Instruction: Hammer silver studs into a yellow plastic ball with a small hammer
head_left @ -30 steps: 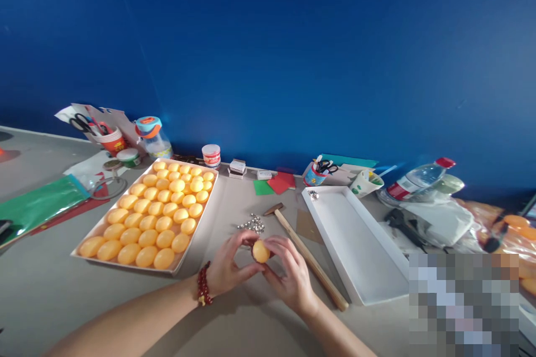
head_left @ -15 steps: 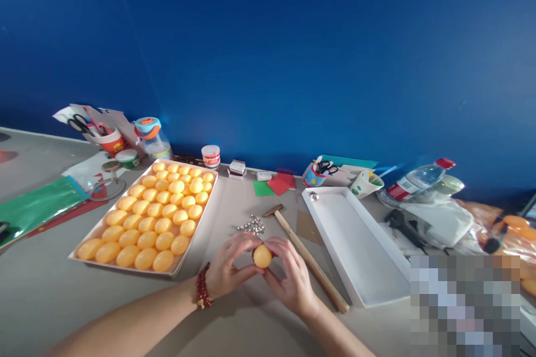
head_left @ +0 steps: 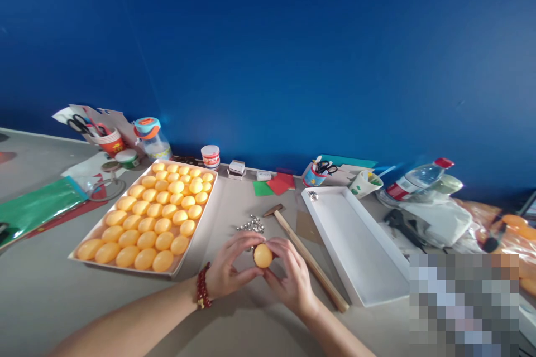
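Between my two hands I hold an orange table tennis ball point(head_left: 263, 256), with something dark red showing along its sides. My left hand point(head_left: 231, 265), a beaded bracelet at its wrist, grips it from the left with thumb and fingertips. On the right side my right hand point(head_left: 292, 276) pinches it the same way. Just beyond my fingers lies a small heap of shiny silver bells or beads point(head_left: 252, 225), too small to tell which. A hammer point(head_left: 310, 259) with a wooden handle rests beside my right hand. To the left, a shallow white box point(head_left: 178, 268) holds many more orange balls.
At right stands a shallow white tray point(head_left: 364, 256) with a few silver pieces point(head_left: 312, 195) in its far corner. Behind are green paper point(head_left: 262, 188), red paper point(head_left: 280, 183), a lidded tub point(head_left: 210, 157) and a pen cup point(head_left: 314, 175). A plastic bottle point(head_left: 414, 181) lies tilted at right.
Almost nothing differs. Both hands keep their hold on the ball, which has turned or shifted very slightly.
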`<action>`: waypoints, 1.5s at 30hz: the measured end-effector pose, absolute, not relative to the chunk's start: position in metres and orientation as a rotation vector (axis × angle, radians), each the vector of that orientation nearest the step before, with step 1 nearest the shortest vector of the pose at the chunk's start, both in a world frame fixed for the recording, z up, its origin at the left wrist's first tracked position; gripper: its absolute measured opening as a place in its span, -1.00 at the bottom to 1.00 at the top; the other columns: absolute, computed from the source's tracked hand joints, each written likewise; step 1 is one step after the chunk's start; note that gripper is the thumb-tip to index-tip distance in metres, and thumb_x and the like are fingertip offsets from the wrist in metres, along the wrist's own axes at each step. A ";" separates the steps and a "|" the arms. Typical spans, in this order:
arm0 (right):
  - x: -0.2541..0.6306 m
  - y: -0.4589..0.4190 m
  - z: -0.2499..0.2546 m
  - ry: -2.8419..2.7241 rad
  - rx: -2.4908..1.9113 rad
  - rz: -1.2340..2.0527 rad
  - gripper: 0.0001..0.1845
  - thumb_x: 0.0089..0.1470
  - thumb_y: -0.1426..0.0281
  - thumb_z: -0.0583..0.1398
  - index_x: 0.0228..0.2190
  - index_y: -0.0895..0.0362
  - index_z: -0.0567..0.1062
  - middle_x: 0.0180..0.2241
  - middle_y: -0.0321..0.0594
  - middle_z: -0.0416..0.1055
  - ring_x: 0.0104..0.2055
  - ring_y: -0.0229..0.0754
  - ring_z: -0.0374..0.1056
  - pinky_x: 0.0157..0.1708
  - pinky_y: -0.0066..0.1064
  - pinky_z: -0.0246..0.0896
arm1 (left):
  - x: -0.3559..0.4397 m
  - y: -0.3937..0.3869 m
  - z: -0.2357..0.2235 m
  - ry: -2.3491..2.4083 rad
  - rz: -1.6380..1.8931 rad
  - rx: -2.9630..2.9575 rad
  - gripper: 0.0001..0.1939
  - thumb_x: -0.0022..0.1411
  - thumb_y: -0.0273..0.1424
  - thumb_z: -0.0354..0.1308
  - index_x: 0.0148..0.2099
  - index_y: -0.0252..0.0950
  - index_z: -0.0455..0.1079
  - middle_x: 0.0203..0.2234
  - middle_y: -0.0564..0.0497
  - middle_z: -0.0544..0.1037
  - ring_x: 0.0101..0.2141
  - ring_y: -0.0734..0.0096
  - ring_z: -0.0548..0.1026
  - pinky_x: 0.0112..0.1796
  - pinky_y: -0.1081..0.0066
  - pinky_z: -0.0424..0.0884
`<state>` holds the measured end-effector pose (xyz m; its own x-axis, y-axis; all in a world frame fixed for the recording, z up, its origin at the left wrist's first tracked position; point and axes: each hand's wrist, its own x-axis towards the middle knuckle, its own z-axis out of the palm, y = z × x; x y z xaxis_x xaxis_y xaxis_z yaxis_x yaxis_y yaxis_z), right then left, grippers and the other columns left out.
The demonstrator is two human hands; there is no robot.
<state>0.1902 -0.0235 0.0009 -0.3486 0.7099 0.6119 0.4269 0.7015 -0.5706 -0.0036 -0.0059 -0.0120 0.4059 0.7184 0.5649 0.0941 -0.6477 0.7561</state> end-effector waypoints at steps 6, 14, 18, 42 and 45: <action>0.190 -0.024 0.004 -1.980 -0.935 0.571 -0.65 0.15 0.30 0.23 -0.04 0.08 0.34 -0.22 -0.13 0.41 -0.26 -0.12 0.36 -0.29 -0.33 0.35 | -0.005 -0.006 -0.020 0.683 1.253 2.011 -0.34 0.16 -0.21 0.27 0.25 -0.20 0.18 0.06 -0.19 0.41 0.08 0.09 0.36 0.09 0.13 0.31; 0.190 -0.020 0.000 -1.934 -0.951 0.746 -0.59 0.21 0.03 0.09 -0.15 0.11 0.40 -0.32 -0.17 0.37 -0.34 -0.16 0.33 -0.35 -0.37 0.29 | -0.005 -0.004 -0.013 0.662 1.235 2.090 -0.52 0.28 -0.38 0.16 0.22 -0.18 0.22 0.01 -0.16 0.40 0.06 0.17 0.36 0.07 0.17 0.33; 0.192 -0.020 -0.001 -1.920 -0.982 0.761 -0.63 0.20 0.12 0.15 -0.08 0.09 0.38 -0.29 -0.17 0.37 -0.34 -0.17 0.34 -0.35 -0.37 0.31 | -0.004 -0.005 -0.012 0.720 1.222 2.058 -0.52 0.22 -0.43 0.22 0.17 -0.20 0.24 0.00 -0.13 0.42 0.06 0.20 0.36 0.09 0.21 0.31; 0.191 -0.021 0.004 -1.977 -0.841 0.585 -0.63 0.19 0.51 0.14 0.03 0.03 0.36 -0.11 -0.08 0.40 -0.30 -0.19 0.42 -0.30 -0.36 0.42 | -0.006 -0.004 -0.032 0.724 1.234 1.768 -0.55 0.20 -0.30 0.24 0.12 -0.21 0.27 -0.08 -0.12 0.45 -0.08 0.20 0.47 -0.09 0.28 0.45; 0.190 -0.021 0.004 -1.960 -0.852 0.601 -0.61 0.18 0.52 0.17 0.04 0.04 0.36 -0.12 -0.08 0.39 -0.32 -0.21 0.41 -0.29 -0.35 0.41 | -0.006 -0.005 -0.030 0.734 1.217 1.693 -0.54 0.20 -0.32 0.25 0.13 -0.20 0.27 -0.05 -0.12 0.46 -0.06 0.21 0.48 -0.07 0.30 0.45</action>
